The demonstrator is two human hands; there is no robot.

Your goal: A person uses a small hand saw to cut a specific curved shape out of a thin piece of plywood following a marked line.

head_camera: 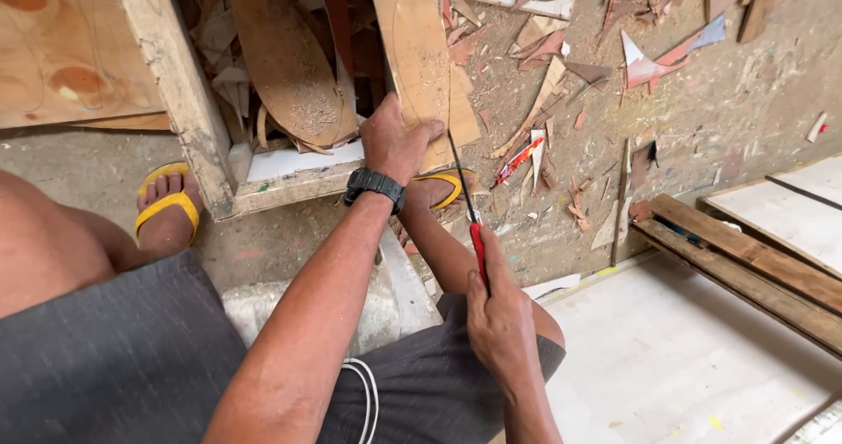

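The left hand (395, 141) is clamped on a thin plywood piece (421, 58) standing on its end, long axis pointing away; its lower end is hidden. The right hand (500, 317) is clenched around a red-handled tool (472, 216) whose blade slants up to the plywood's edge

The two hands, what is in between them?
In the head view, a thin saw blade runs from the right hand's red handle up to the plywood piece held by the left hand.
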